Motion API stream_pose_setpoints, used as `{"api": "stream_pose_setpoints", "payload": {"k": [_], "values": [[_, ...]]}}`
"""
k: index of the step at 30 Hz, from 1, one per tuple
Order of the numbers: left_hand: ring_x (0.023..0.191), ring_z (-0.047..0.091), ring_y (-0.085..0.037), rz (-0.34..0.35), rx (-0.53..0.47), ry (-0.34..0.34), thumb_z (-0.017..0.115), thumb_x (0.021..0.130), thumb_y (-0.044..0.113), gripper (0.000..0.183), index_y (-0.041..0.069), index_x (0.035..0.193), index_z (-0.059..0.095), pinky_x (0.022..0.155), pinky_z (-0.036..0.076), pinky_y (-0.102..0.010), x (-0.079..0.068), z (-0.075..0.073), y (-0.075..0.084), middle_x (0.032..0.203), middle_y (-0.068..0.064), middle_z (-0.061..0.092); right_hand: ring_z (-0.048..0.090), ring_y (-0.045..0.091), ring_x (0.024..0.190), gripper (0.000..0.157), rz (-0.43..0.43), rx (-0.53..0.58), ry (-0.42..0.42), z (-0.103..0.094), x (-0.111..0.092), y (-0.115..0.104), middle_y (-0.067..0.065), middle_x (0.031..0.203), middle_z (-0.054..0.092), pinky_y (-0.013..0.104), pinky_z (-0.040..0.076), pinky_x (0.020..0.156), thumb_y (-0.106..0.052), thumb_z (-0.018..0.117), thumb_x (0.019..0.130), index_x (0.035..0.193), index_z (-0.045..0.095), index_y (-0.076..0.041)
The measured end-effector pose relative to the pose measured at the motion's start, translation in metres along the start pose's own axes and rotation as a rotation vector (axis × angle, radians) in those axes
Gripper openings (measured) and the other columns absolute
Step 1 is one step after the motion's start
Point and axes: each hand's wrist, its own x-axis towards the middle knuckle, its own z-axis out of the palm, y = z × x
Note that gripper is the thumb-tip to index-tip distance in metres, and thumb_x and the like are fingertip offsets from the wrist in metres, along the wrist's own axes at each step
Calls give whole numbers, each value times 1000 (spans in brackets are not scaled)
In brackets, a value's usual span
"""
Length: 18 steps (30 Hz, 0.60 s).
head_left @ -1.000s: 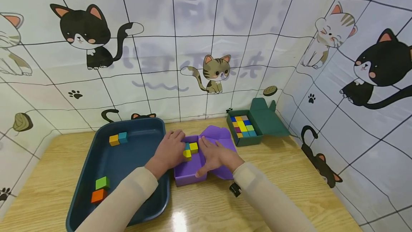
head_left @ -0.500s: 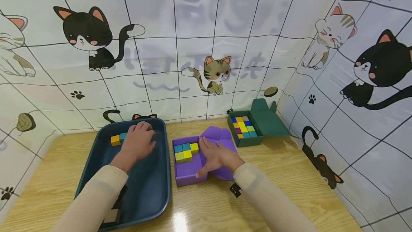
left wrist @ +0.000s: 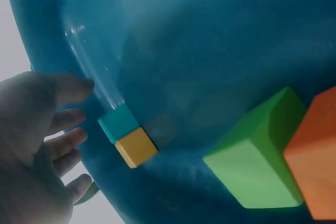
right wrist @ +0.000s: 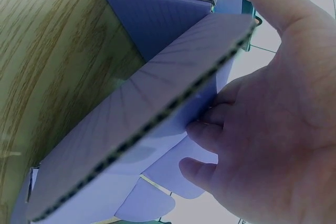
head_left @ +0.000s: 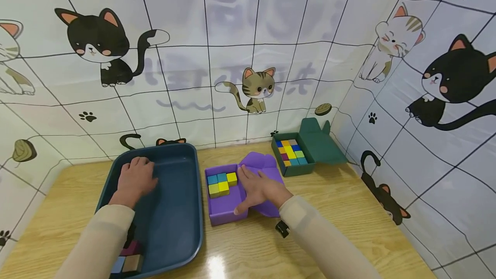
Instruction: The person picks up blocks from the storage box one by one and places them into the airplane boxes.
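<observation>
My left hand (head_left: pixel 135 180) is over the back left of the dark blue tray (head_left: pixel 178 210), fingers loosely bent with nothing between them. In the left wrist view, a teal cube (left wrist: pixel 118 123) and a yellow-orange cube (left wrist: pixel 135 147) touch each other on the tray floor beside the fingertips; in the head view the hand covers them. My right hand (head_left: pixel 261 186) rests with straight, spread fingers on the purple box's (head_left: pixel 228 217) right edge and open lid (head_left: pixel 273 169). Inside that box, blue and yellow cubes (head_left: pixel 223 187) fill part of the back.
A green box (head_left: pixel 296 170) with its lid open stands at the back right, holding rows of coloured cubes. A green block (left wrist: pixel 257 161) and an orange block (left wrist: pixel 317 156) also lie in the tray. A brown block (head_left: pixel 132 264) sits near the tray's front.
My left hand has left the purple box and moved left over the tray to the two cubes. More cubes show in the box now that it is uncovered. The right hand stays put.
</observation>
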Motion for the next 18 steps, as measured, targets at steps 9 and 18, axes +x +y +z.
{"api": "stream_pose_setpoints", "payload": {"k": [9,18], "values": [[123,27,-47,-67,-60,-24,54,86,16,50,-9,128,42,98,25,-63,0,4,-11,131,-31,35,-2,17,144,123,5,3,-10,1,1,-1,7,155,-7,47,3,116,-67,66,65,147,-5,-9],[124,24,-48,-87,-46,-28,53,88,22,59,-11,132,34,99,24,-63,3,15,-15,133,-33,30,-1,17,144,124,5,5,-3,1,1,1,8,155,-8,47,3,116,-68,65,65,147,-6,-9]]}}
